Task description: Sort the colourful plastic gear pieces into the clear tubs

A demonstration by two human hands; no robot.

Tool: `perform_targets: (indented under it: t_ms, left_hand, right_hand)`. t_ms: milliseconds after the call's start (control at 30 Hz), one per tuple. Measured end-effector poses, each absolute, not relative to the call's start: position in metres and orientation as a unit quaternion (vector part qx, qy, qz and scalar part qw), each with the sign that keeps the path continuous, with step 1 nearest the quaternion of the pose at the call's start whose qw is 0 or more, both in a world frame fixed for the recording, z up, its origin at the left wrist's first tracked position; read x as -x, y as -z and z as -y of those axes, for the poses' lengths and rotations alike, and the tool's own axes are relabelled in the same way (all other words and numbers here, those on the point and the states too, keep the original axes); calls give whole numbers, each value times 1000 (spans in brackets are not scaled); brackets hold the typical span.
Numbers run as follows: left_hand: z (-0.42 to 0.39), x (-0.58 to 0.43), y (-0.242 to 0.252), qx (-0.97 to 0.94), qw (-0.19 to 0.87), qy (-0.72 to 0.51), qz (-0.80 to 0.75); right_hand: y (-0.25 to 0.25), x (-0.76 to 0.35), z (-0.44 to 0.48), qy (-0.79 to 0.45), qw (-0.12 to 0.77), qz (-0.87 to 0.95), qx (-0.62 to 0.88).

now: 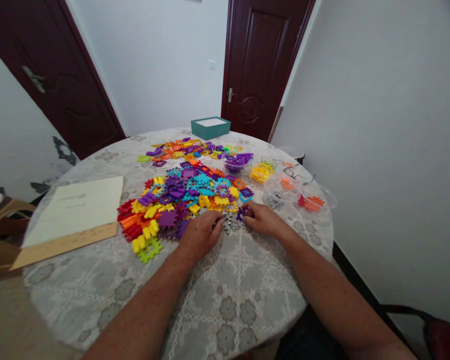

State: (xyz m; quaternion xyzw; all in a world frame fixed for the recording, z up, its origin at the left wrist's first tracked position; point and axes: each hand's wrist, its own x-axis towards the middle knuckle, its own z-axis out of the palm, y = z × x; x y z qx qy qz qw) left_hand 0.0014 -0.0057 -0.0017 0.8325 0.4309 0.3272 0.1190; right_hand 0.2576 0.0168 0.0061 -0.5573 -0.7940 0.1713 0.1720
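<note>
Near the front of a pile of plastic interlocking pieces (202, 182), my right hand (260, 217) pinches a small purple notched puzzle piece (241, 214) between thumb and fingers. My left hand (202, 230) is closed, fingers curled and thumb drawn in; whatever it may hold is hidden. Grey interlocking pieces (230, 223) lie on the cloth between the two hands. Purple square pieces (167, 219) rest just left of my left hand. Beyond them, a yellow-green piece (150, 250) marks the pile's near left corner.
Clear bowls hold purple pieces (238, 161), yellow pieces (261, 172) and orange pieces (314, 203). Glasses (298, 174) lie among the bowls. A green box (210, 129) stands at the far edge. On the left is an open paper folder (78, 210). The round table has a patterned cloth (131, 305).
</note>
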Motion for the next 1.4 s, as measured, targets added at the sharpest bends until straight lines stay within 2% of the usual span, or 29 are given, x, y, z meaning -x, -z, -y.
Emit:
perform_targets:
  t_ms: [267,433,633,700,767,833,933,1000,1100,1267,1400]
  left_hand:
    - [4,-2,-2,-831,114,-336,-429]
    - [4,-2,1,-833,114,-330,-429]
    - [6,-4,1,-835,111,-332,-424]
    - [7,-4,1,-832,118,-339,-423]
    - [8,-5,0,-817,138,-354,-433]
    - [10,-7,-2,-787,199,-372,-449]
    - [11,-12,-5,-700,399,-390,-446]
    - [11,-14,-8,-629,531,-388,-415]
    - [10,-15,-10,-553,625,-393,-386]
    - [8,-14,-11,-478,675,-421,-372]
    - [7,-12,-14,-439,672,-443,-398]
  right_hand:
    - [2,-253,-21,-123,203,757,609]
    - [0,-242,-23,-110,167,739,644]
    - [-3,-227,-30,-43,62,719,690]
    - [-2,-225,-29,-31,60,719,692]
    - [-2,-226,-26,-31,116,729,674]
    - [-3,-226,-21,-38,223,752,619]
    - [-4,-219,-9,-65,362,793,486]
    - [-2,-208,-2,-93,387,818,415]
    - [2,-195,6,-121,385,843,356]
    - [4,-196,8,-140,423,828,340]
    - [5,-210,-10,-75,452,762,458]
